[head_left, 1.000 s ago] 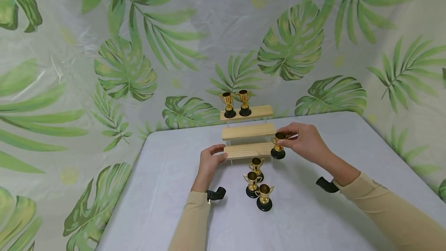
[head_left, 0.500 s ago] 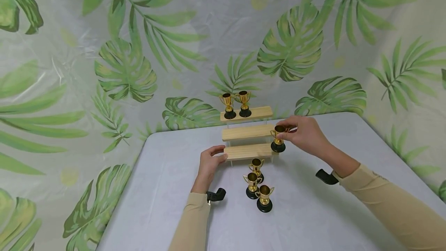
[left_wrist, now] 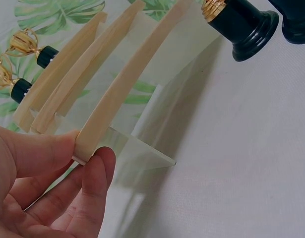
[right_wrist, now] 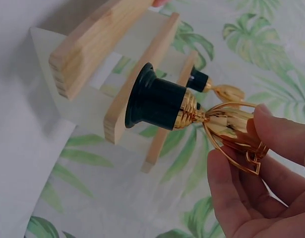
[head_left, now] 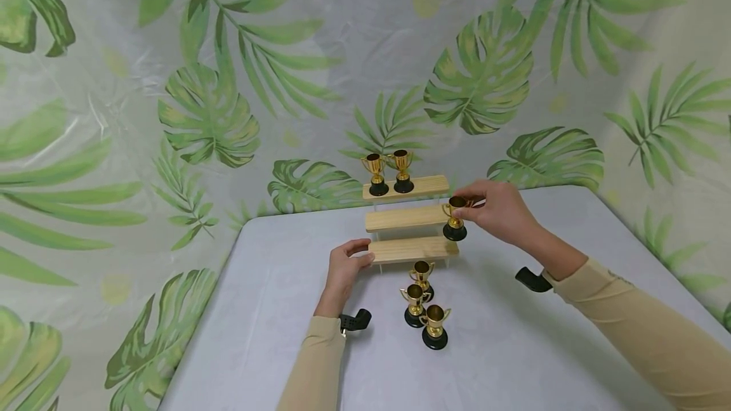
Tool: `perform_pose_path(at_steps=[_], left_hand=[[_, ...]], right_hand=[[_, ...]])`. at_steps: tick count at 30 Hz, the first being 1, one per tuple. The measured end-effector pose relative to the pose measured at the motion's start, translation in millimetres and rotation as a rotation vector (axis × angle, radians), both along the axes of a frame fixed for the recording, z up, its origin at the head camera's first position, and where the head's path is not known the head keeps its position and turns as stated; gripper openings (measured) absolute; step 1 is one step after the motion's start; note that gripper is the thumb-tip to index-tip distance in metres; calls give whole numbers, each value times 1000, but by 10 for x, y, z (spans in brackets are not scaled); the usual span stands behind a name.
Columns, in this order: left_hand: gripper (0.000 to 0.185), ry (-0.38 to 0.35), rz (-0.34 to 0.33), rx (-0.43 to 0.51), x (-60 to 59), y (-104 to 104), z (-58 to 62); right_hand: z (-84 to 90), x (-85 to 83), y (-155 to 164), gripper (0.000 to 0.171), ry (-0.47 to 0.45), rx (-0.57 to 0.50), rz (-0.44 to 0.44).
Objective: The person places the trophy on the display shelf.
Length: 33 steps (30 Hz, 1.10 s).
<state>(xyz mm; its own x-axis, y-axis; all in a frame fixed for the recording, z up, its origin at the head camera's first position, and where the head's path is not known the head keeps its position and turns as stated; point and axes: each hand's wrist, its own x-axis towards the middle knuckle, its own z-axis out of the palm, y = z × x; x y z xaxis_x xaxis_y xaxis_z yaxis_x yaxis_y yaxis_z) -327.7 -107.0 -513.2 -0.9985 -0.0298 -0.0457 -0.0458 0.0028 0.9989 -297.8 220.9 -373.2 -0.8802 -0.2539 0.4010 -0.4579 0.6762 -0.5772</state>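
Note:
My right hand (head_left: 495, 211) pinches a small gold trophy cup (right_wrist: 162, 104) by its bowl and handle. The cup's black base hovers close by the right end of the middle wooden board (head_left: 405, 217) of a three-tier display stand. At the left, my left hand (head_left: 341, 271) pinches the end of the lowest board (left_wrist: 117, 94) between thumb and fingers. Two similar trophies, one at the left (head_left: 378, 188) and one beside it (head_left: 403, 185), stand upright on the top board (head_left: 428, 186).
In front of the stand, three more trophies are grouped on the table: a back one (head_left: 421, 271), a middle one (head_left: 415, 300) and a front one (head_left: 434, 327). Clear side panels (left_wrist: 147, 153) support the boards. A leaf-print sheet (head_left: 320, 94) hangs behind the white table (head_left: 257, 335).
My right hand has raised the trophy from beside the lowest board up to the right end of the middle board. My left hand stays on the lowest board.

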Motion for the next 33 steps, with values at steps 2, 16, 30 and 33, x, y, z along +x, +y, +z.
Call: perform_pose_path(at_steps=[2,16,30,33], left_hand=[[40,-3,-3,-3,-3,-2,1],[40,-9,-8,-5,-22,-7,1],[40,0,3,4,2,0,10],[42,-6,1,6,-5,-2,8]], right_hand=[[11,-18,-4,33,-1,3,-3],[155,-153,-21,36,3,22,-14],[253,-320,-55,33,9,32,-29],[274,-352,-63,31,14,28,-28]])
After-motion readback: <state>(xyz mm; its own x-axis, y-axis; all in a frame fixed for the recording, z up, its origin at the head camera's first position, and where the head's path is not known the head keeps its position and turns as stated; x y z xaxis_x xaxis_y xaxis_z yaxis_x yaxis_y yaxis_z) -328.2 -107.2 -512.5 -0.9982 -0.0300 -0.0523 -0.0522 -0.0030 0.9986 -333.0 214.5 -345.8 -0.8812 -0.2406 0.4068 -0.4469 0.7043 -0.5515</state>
